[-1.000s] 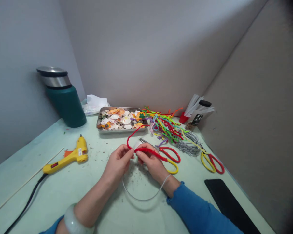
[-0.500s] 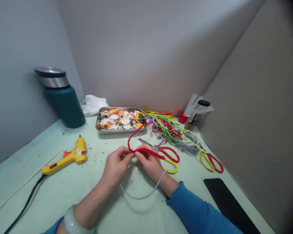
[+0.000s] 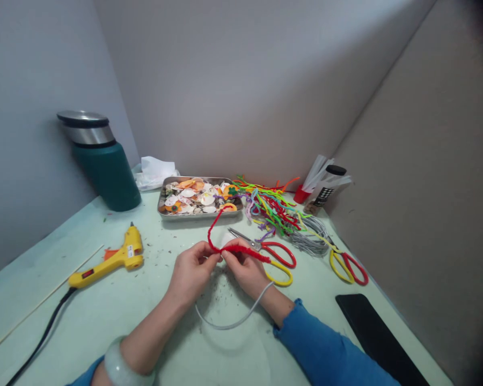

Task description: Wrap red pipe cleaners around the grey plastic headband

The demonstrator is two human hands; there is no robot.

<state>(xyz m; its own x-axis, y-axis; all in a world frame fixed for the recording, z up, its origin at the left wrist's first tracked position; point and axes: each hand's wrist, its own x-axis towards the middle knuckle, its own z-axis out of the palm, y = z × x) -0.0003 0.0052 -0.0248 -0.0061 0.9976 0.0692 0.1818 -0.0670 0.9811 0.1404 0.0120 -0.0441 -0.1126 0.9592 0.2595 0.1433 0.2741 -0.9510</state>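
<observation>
A red pipe cleaner (image 3: 211,230) is pinched between the thumbs and fingers of my left hand (image 3: 193,267) and my right hand (image 3: 244,268), which meet over the middle of the table. One end of it curves upward in front of the tray; a fuzzy red length also lies across my right fingers. A grey cord (image 3: 229,326) hangs in a loop below both hands, and where its ends go is hidden. Scissors (image 3: 279,252) with red and yellow handles lie just beyond my right hand, partly covered by it.
A metal tray (image 3: 197,216) of shells stands at the back, beside a heap of coloured pipe cleaners (image 3: 271,206) and a grey cord coil (image 3: 312,241). Left are a yellow glue gun (image 3: 123,255), thin stick (image 3: 44,300) and green bottle (image 3: 108,174). Right lie more scissors (image 3: 348,268) and a black strip (image 3: 378,335).
The free end of the red pipe cleaner has swung left and bent shorter over the tray's front. The grey loop has shifted slightly left. Both hands stay nearly in place.
</observation>
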